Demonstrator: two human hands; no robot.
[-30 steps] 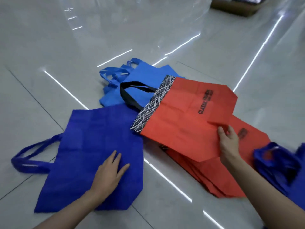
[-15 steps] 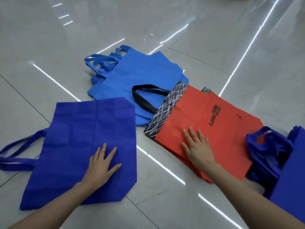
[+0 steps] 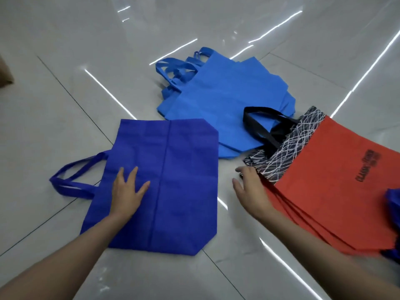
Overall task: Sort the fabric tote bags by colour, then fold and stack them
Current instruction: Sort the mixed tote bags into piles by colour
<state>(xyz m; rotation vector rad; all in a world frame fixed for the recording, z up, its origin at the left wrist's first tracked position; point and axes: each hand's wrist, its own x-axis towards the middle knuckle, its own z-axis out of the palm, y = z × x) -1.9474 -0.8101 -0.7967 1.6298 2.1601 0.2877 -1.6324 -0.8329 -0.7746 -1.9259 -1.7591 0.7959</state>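
A dark blue tote bag [image 3: 173, 180] lies flat on the floor in front of me, its handles out to the left. My left hand [image 3: 127, 191] rests flat on it, fingers spread. A stack of red tote bags [image 3: 329, 191] with a black-and-white patterned top band and black handles lies to the right. My right hand [image 3: 251, 191] is open at the stack's near-left edge, fingers touching the patterned band. A pile of light blue tote bags [image 3: 227, 100] lies behind, partly under the black handles.
Everything lies on glossy grey floor tiles [image 3: 65, 105] with bright light reflections. More dark blue fabric [image 3: 392, 200] shows at the right edge. A brown object [image 3: 5, 76] sits at the far left edge.
My right hand set the red bag flat on the red stack, pressed it, then slid left to the stack's edge. My left hand stayed on the dark blue bag.
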